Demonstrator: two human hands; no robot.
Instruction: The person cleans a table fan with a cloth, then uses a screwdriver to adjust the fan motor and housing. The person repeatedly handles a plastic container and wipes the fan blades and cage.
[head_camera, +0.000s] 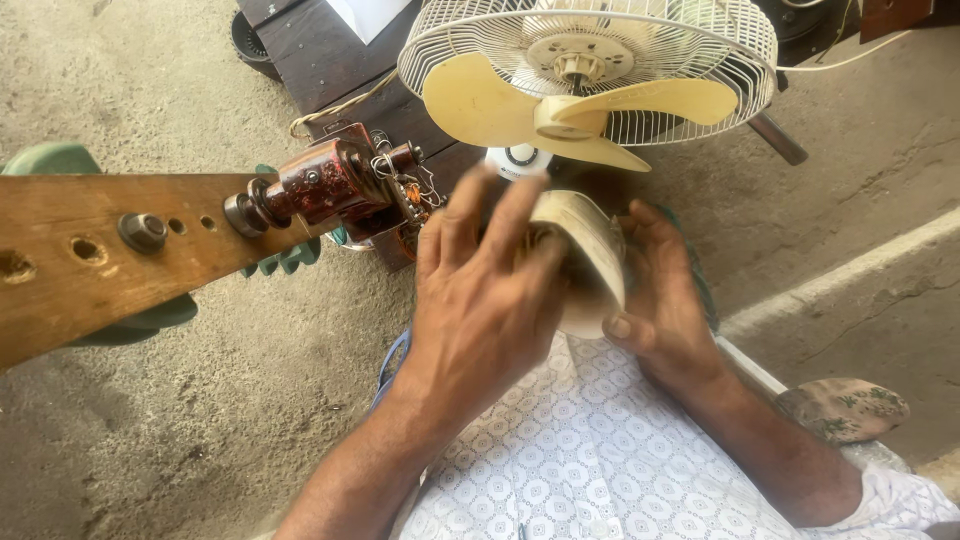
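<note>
- Two hands meet over one pale, rounded part (590, 255), held just above the lap, in front of the fan.
- Left hand (485, 300) lies across the near side of the part, fingers spread and blurred; it covers most of it, so I cannot tell whether the fingers grip or only press.
- Right hand (655, 290) is clamped on the part's far edge, thumb on the cream rim and fingers curled behind it.
- Part looks like a cream shell with a brownish inside; what it is exactly stays hidden under the left hand.
- Progress, as a judgement: the part is loose and in hand, apart from any machine; nothing shows it fitted anywhere yet, so the work on it seems mid-way.
- Fan (590, 70) lies just beyond the hands with its front guard off, cream blades (560, 105) bare and the rear cage (700, 40) in place.
- Left of the hands, a wooden plank (90, 250) carries a rusty red spindle (325, 180) with wire wound near its tip.
- Concrete floor (250, 400) lies all around.
</note>
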